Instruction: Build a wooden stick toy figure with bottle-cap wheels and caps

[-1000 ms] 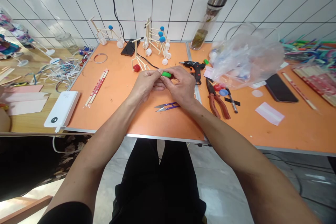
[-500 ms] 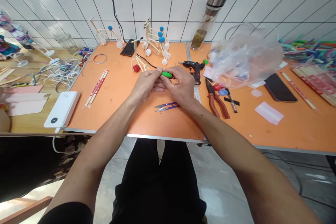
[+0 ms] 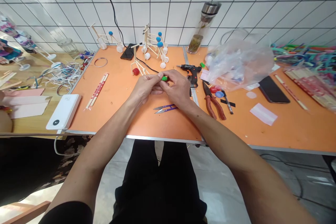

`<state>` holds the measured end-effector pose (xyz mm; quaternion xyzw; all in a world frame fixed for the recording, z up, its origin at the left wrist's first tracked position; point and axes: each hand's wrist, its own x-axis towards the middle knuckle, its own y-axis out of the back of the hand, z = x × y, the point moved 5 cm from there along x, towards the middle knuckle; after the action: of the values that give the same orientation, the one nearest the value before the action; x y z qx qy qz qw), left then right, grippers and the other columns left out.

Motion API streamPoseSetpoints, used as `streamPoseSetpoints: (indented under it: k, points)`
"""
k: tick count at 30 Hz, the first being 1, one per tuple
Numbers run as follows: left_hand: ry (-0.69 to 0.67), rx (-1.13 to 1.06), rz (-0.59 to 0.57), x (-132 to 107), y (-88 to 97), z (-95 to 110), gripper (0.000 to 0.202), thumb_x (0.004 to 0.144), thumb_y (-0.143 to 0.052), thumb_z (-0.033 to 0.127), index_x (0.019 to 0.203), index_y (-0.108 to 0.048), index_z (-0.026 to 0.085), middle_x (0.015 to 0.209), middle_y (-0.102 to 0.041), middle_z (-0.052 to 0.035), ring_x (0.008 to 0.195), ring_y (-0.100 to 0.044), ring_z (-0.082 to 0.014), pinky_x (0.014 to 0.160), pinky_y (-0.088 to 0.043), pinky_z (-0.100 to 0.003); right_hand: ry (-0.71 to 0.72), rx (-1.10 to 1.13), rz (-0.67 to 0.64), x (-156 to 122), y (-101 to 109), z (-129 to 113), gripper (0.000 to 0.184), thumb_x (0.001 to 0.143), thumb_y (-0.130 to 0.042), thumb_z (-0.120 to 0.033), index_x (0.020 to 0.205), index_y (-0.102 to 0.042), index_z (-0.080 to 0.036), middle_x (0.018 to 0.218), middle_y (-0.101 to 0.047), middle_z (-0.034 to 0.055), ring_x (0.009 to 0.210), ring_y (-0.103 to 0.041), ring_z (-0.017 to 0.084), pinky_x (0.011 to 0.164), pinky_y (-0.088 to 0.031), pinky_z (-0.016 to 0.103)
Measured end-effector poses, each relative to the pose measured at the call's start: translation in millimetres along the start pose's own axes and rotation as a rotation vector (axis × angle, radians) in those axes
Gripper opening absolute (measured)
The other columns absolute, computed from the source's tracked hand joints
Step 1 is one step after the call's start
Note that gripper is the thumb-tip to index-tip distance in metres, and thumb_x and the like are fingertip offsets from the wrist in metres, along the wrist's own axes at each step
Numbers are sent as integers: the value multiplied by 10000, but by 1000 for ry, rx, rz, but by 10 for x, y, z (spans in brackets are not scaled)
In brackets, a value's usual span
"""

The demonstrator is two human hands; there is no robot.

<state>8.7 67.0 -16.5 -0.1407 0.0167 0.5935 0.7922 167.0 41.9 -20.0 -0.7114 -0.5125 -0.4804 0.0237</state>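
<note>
White tiles [image 3: 168, 14] back an orange table [image 3: 147, 124], with a wooden table [image 3: 26, 126] adjoining on the left. Near the middle of the orange table, the person's left hand [image 3: 145, 86] and right hand [image 3: 179, 85] meet around a green lump [image 3: 164, 78]. Both are grasping it: the left thumb is at its left end, while the right thumb and curled fingers close about the other side, hiding part of it. Just below the right hand lie purple-handled snips [image 3: 160, 111], points to the left. Beyond the hands stands a stick frame with a red ball [image 3: 135, 71]; farther back, others carry blue balls [image 3: 160, 44], near a phone [image 3: 128, 53]. Right of the hands are a black glue gun [image 3: 193, 71] and red-handled pliers [image 3: 208, 95], with a pen [image 3: 228, 102] beside the pliers. A bottle [image 3: 195, 43] stands near the wall, left of a bulging plastic bag [image 3: 238, 66]. On the left, wrapped sticks [image 3: 97, 91] lie slanted, and a white power bank [image 3: 63, 112] rests at the edge, its cable hanging down.
</note>
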Motion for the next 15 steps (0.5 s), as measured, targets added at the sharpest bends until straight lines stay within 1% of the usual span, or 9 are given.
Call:
streamPoseSetpoints:
  k: [2, 5, 8, 11, 13, 15]
  points:
    - [14, -13, 14, 5, 28, -1, 559, 944, -1113, 693, 927, -896, 179, 869, -938, -97, 781, -926, -191, 747, -720, -224, -7, 14, -2, 3, -21, 22, 233, 1055, -748, -216, 1188, -914, -312, 1218, -962, 48, 1009, -865, 278, 952, -688, 437]
    - [38, -28, 7, -25, 42, 11, 624, 879, -1143, 753, 943, -890, 186, 869, -939, -87, 823, -947, -203, 771, -733, -226, 9, 33, -12, 1, -54, 45, 201, 1080, -766, -222, 1184, -920, -299, 1195, -956, 59, 1024, -871, 291, 954, -682, 447]
    - [14, -35, -2, -65, 42, 37, 628, 846, -1170, 736, 927, -879, 185, 889, -946, -90, 834, -944, -196, 777, -732, -217, 23, 27, -37, -2, -77, 45, 213, 1094, -777, -227, 1230, -924, -298, 1217, -952, 60, 1065, -874, 296, 974, -676, 446]
    - [-13, -37, 30, -72, 57, 48, 615, 873, -1156, 727, 909, -867, 185, 891, -945, -88, 790, -922, -175, 750, -715, -200, 15, 13, -40, 3, -79, 28, 227, 1091, -786, -217, 1243, -933, -301, 1233, -957, 55, 1061, -870, 289, 987, -674, 443]
    - [-1, -38, 45, -53, 63, 42, 603, 895, -1145, 720, 931, -873, 183, 890, -944, -82, 767, -912, -166, 749, -713, -202, 4, 21, -34, 12, -86, 22, 216, 1088, -783, -215, 1207, -941, -300, 1202, -954, 54, 1059, -868, 289, 1000, -677, 448]
    - [25, -49, 57, -23, 75, 38, 584, 909, -1147, 695, 941, -873, 180, 880, -942, -76, 737, -901, -158, 741, -707, -201, -41, 88, -45, 30, -117, 55, 216, 1076, -800, -243, 1219, -951, -300, 1218, -955, 57, 1071, -864, 285, 1031, -687, 458]
